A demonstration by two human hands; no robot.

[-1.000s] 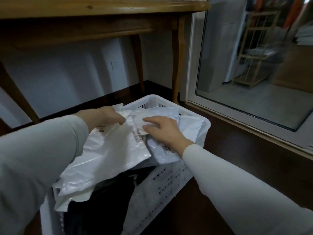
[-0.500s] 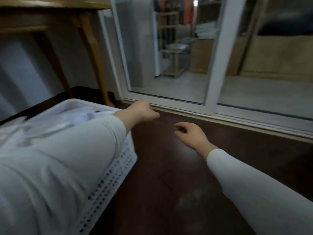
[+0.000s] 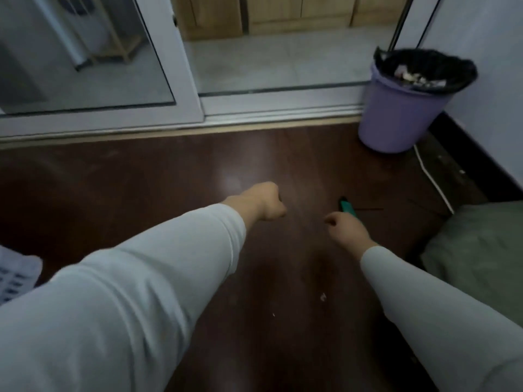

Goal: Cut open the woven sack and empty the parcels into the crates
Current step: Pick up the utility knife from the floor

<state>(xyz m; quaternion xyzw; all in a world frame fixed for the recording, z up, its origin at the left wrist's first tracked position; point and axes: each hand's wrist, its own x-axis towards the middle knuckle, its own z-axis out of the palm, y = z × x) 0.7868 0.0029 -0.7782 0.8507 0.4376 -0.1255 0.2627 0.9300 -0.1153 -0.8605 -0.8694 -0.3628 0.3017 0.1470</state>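
Dark brown wood floor fills most of the view, glossy, with a pale glare patch near the middle. Along the far edge is a white-framed sliding glass door, with grey tile beyond its track. Left sleeve, pale and loose, crosses from the lower left corner toward centre; right sleeve comes in from the lower right. The sack, grey-green and bulky, lies on the floor at the right edge, just beside the right forearm and cut off by the frame; its weave is too blurred to read, and no cut shows. A lilac waste bin with a black liner stands in the far right corner against the wall, with rubbish inside. A corner of the white perforated crate shows at the lower left edge, under the left sleeve. Left hand hangs over the bare floor, clenched into a fist, with nothing in it. Right hand is well apart from the left, back upward, fingers curled down. A thin white cable runs along the floor from the bin toward the sack. A green-handled cutter lies on the floor right at the right hand's knuckles, its near end hidden behind them; I cannot tell whether the hand grasps it or only hovers. Two white scraps lie between the forearms.
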